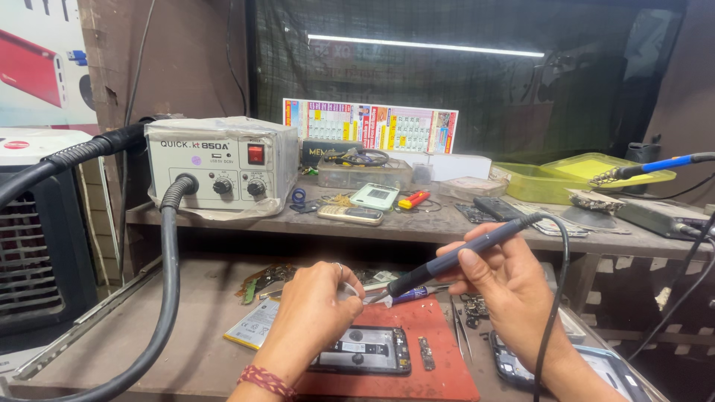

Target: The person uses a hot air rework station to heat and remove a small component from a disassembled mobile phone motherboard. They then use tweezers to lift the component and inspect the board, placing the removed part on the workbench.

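My right hand [500, 281] grips a dark blue soldering iron [447, 260] like a pen, its tip pointing down-left at about the middle of the bench. My left hand [316, 313] is closed around a thin strand of solder wire [370, 288], its end meeting the iron's tip. Just below both lies an opened phone [365, 350] with its back removed, flat on a red mat [417, 357]. A small loose circuit part [426, 353] rests on the mat to the right of the phone. The iron's black cord [557, 298] loops down over my right wrist.
A grey hot-air rework station [220, 164] stands on the upper shelf at left, its thick black hose [167, 298] curving down the left side. Phones, parts boxes and a yellow tray [544, 182] crowd the shelf. Tweezers [462, 335], another phone [596, 368] and a battery [253, 324] lie around the mat.
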